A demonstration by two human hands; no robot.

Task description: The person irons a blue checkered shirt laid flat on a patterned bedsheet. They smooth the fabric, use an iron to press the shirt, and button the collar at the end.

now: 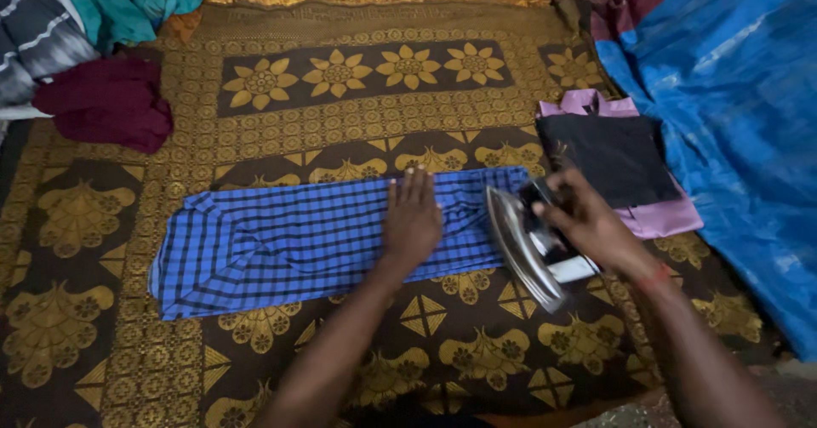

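Left hand [412, 221] flat, fingers spread, on blue checked cloth [281, 242] | right hand [587, 220] gripping tilted iron [528, 245]

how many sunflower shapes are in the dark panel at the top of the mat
4, in one row across the dark panel: far left, left of centre, right of centre, far right. A fifth flower sits outside it to the right, maybe partly hidden by cloth.

Blurred iron [529, 245]; handle perhaps hidden under right hand [583, 219]
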